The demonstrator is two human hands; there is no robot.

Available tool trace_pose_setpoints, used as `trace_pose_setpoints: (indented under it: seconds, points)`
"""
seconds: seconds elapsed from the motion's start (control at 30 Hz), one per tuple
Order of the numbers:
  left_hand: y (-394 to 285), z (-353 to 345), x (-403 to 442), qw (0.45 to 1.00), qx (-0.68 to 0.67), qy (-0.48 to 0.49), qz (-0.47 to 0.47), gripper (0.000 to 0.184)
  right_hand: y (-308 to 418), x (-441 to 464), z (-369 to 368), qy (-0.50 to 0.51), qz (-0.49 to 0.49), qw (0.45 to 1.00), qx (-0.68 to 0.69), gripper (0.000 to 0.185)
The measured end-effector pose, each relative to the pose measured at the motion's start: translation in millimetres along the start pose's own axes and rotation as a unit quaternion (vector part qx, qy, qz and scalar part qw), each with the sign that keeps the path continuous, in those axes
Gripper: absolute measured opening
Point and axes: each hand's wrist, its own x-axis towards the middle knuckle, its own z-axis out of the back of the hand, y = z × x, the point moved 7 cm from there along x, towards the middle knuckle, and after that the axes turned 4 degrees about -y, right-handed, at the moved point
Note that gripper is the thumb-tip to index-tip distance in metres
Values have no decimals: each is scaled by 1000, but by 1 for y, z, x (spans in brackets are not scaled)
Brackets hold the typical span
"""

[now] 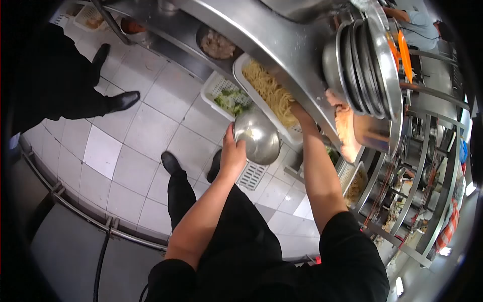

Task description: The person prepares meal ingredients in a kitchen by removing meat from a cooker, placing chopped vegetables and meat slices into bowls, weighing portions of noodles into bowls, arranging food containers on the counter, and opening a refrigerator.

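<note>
A round metal bowl (257, 138) is gripped at its left rim by my left hand (233, 155), low in front of me. My right hand (301, 111) reaches under the steel counter into a long white container of noodles (269, 90); its fingers are hidden among the noodles and below the counter edge. Left of the noodles, a white basket (211, 100) holds green broccoli (232, 100). Beyond it sits a round container of pale food (217, 44).
Stacked metal bowls (359, 70) stand on the steel counter (282, 50) at the upper right. Another person in dark trousers (55, 80) stands at the left on the tiled floor. A grey cabinet with a rail (136, 236) is at lower left; metal racks (422, 166) are at right.
</note>
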Motion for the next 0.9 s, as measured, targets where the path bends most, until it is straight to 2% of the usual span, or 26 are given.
trace_pose_setpoints:
  seconds: [0.03, 0.07, 0.17, 0.27, 0.33, 0.37, 0.4, 0.43, 0.47, 0.53, 0.57, 0.6, 0.63, 0.7, 0.77, 0.9]
  points:
    - [-10, 2, 3, 1000, -2, -6, -7, 60, 27, 32, 99, 5, 60, 996, 70, 50]
    - [-13, 5, -4, 1000, 8, -7, 8, 60, 35, 30, 115, 14, 49, 991, 121, 50]
    - [-18, -3, -13, 999, 23, 16, 21, 61, 9, 9, 55, -50, -69, 969, 231, 49]
    - [-23, -9, -24, 995, 79, 37, 52, 61, -8, -5, 42, -150, -124, 876, 441, 48]
    - [-8, -14, -24, 995, 69, 41, 53, 61, -9, -22, 32, -179, -150, 842, 487, 47]
    - [-10, -18, -23, 997, 54, 42, 42, 60, -16, -32, 37, -186, -158, 842, 481, 47]
    - [-14, -20, -23, 994, 95, 42, 45, 60, -23, -22, 23, -179, -220, 641, 713, 38]
    - [-22, -20, -16, 994, 96, 35, 39, 60, -12, -17, 11, -142, -259, 378, 877, 29]
    - [-19, -20, -19, 994, 77, 42, 72, 60, 6, -9, 74, -103, -294, 519, 797, 31]
    - [-24, -25, -26, 991, 66, 54, 101, 59, 1, -53, 76, -64, -364, 711, 599, 35]
    - [-32, -28, -25, 992, 68, 56, 93, 59, 4, -81, 83, 5, -486, 679, 550, 41]
    - [-41, -31, -24, 991, 99, 54, 73, 59, 17, -104, 84, 64, -554, 520, 647, 48]
    - [-48, -34, -24, 988, 131, 56, 52, 59, 36, -91, 143, 36, -532, 485, 693, 47]
    - [-54, -43, -20, 986, 151, 62, 18, 58, 38, -107, 170, 2, -514, 478, 713, 42]
    - [-45, -50, -17, 984, 117, 94, 94, 57, 36, -104, 222, -90, -526, 459, 710, 34]
    - [-47, -49, -18, 977, 164, 105, 90, 57, 12, -92, 307, -260, -498, 449, 695, 35]
